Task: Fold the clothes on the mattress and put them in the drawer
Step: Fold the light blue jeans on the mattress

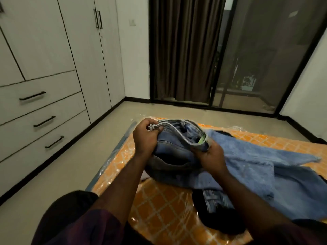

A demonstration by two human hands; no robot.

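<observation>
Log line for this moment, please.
stage: folding, not yet stowed | left hand: grips jeans waistband | right hand: grips waistband | denim jacket: on mattress | drawers: closed

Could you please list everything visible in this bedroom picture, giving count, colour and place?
Faded blue denim jeans: one, held up by the waistband, above the mattress.
Light blue denim jacket: one, spread on the mattress, right.
Black garment: one, near mattress edge, partly under the denim.
Orange lattice-patterned mattress in clear plastic: one, on the floor.
White wardrobe drawers with black handles: three, left wall, closed.
Brown curtain: one, behind the glass door.
Left hand: grip pinching the waistband's left end.
Right hand: grip on its right end.
</observation>
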